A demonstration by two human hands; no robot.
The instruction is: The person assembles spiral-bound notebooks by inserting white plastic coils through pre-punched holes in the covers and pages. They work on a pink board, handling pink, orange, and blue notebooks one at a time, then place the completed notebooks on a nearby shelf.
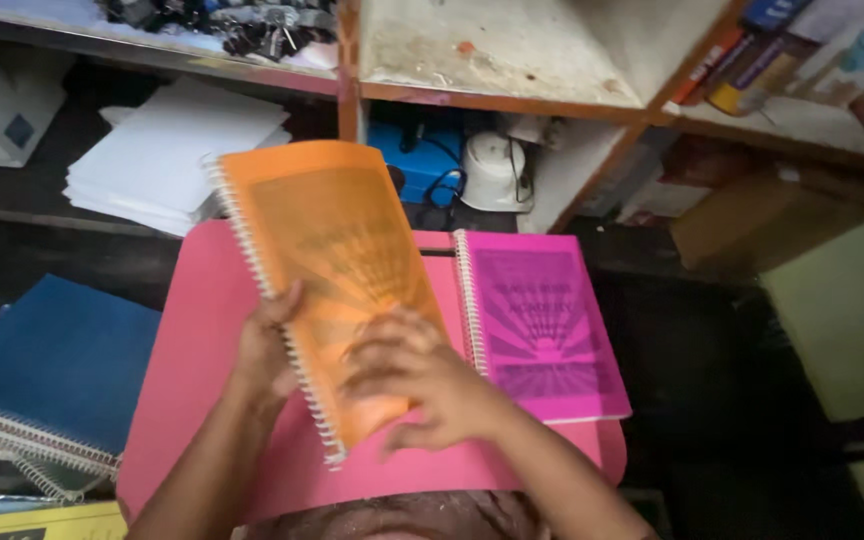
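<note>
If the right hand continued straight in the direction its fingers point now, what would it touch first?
The right hand lies on the orange spiral-bound booklet, fingers pointing left toward its coil spine. Going on, it would probably first meet the left hand gripping that spine, though depth is unclear.

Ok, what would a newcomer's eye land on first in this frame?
The orange spiral-bound book, held up at centre: the left hand grips its coil edge and the right hand spreads across its cover. Next, the magenta book lying flat just to its right on the pink sheet, then the blue books stacked at far left.
</note>
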